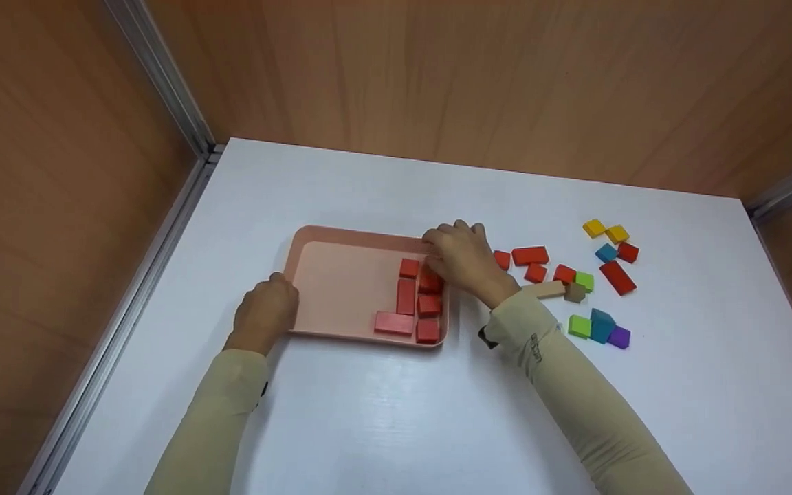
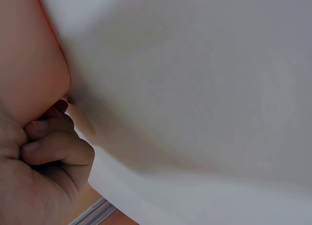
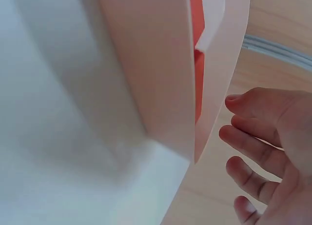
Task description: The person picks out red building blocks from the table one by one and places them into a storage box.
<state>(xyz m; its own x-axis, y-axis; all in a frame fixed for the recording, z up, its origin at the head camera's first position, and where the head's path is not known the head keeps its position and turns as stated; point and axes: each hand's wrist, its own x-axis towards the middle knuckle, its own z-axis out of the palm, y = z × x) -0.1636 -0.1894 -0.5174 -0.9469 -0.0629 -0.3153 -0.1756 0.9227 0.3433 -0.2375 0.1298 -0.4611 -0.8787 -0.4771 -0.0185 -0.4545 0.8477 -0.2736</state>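
Head view, tray: the pink tray sits on the white table, left of centre, with six red blocks packed against its right wall.
Head view, left hand: your left hand rests against the tray's near-left corner, fingers curled.
Head view, right hand: your right hand lies over the tray's far-right corner, fingertips on the topmost red block; you cannot tell whether it grips it.
Head view, loose blocks: red, yellow, blue, green, purple and tan blocks lie scattered right of the tray.
Left wrist view: curled fingers press against the tray's rim.
Right wrist view: fingers loosely spread, holding nothing visible, beside the tray wall.
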